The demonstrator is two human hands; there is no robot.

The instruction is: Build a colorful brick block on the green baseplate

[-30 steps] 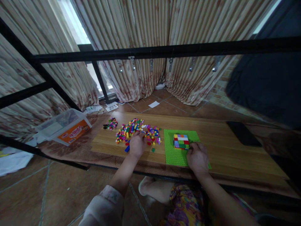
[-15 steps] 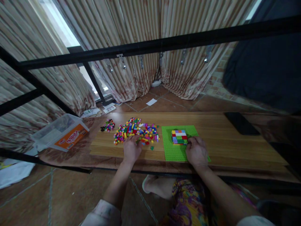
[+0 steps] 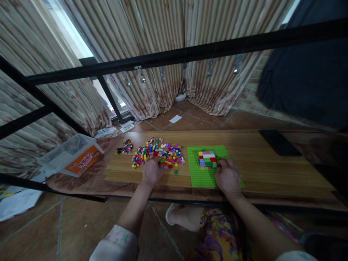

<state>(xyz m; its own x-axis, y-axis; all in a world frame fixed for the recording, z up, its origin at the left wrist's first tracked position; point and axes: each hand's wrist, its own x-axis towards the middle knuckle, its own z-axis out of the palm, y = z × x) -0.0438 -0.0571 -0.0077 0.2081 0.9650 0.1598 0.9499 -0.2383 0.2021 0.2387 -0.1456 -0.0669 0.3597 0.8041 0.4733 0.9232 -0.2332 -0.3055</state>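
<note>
A green baseplate [image 3: 199, 175] lies on the wooden tabletop [image 3: 261, 163] with a small multicoloured block of bricks [image 3: 207, 158] built on it. My right hand [image 3: 227, 177] rests on the plate's right front part, fingers curled against the block's right side. To the left spreads a pile of small coloured bricks [image 3: 157, 152]. My left hand [image 3: 151, 170] sits at the pile's near edge, fingers bent down into the bricks; what they hold is hidden.
A smaller cluster of bricks [image 3: 124, 146] lies further left. A clear plastic box with an orange label [image 3: 71, 154] stands at the table's left end. A black phone [image 3: 278, 142] lies at the right. Black metal bars [image 3: 190, 52] cross overhead; curtains hang behind.
My left hand has drawn back slightly toward the near edge of the brick pile. The right hand stays by the built block. The camera view shifted a little.
</note>
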